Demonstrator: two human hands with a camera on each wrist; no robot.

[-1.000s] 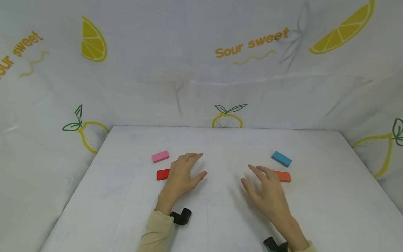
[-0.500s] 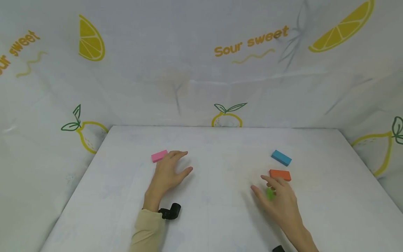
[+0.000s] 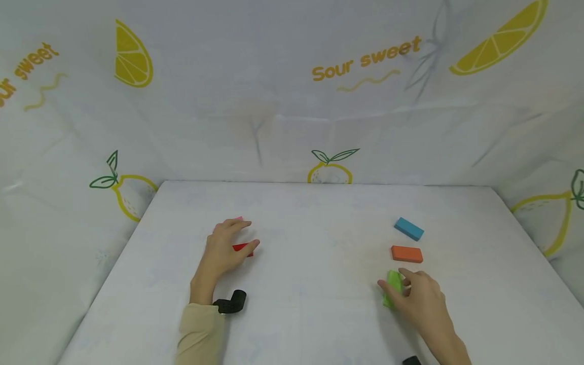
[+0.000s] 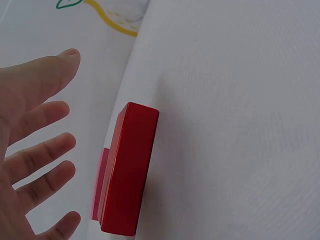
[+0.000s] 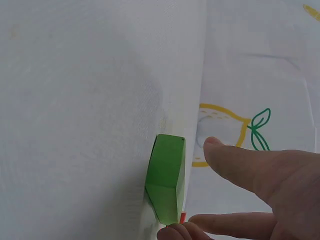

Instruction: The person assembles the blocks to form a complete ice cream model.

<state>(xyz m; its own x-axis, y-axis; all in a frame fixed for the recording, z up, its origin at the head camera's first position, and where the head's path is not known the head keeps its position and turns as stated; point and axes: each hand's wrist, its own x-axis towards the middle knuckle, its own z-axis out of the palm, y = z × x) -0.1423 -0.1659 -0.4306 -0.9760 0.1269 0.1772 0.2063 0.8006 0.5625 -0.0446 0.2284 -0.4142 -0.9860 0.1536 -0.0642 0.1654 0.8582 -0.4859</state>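
On the left of the table, my left hand [image 3: 223,250] hovers over a red block [image 3: 243,249], thumb and fingers apart. In the left wrist view the red block [image 4: 131,170] lies beyond the fingertips, untouched, with a pink block [image 4: 100,185] behind it. The hand mostly covers the pink block [image 3: 239,218] in the head view. At right, my right hand [image 3: 418,299] is at a light green block [image 3: 393,284], thumb and fingers spread about it. The right wrist view shows the thumb apart from the green block [image 5: 167,175] and fingertips close to its lower end; contact there is unclear.
An orange block [image 3: 407,254] lies just behind the green one, with a blue block [image 3: 408,229] farther back. The white table [image 3: 310,304] stretches between the hands. A lemon-print cloth [image 3: 292,101] hangs behind it.
My left hand has moved left, from the red block's right side to over it, covering the pink block. My right hand has moved right and nearer, exposing the orange block and the green block.
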